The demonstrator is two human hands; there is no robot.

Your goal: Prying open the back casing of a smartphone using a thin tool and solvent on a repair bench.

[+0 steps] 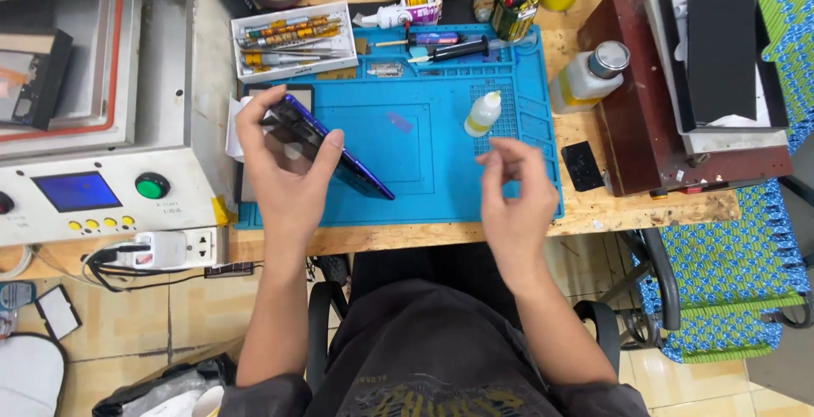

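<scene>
One hand only, the left hand (284, 171), pinches the dark smartphone (326, 147) tilted above the blue work mat (424, 141), left of centre. Right hand (509, 192) hovers loosely open, empty. Risk: edge grip slips, phone drops onto mat.

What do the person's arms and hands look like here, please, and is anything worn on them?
Both hands, the left hand and the right hand, are bare: no gloves, rings, watch or bands show. The forearms are uncovered down to the elbows. Dark grey short sleeves begin at the bottom edge, part of a dark shirt with a faded print across the chest.
</scene>
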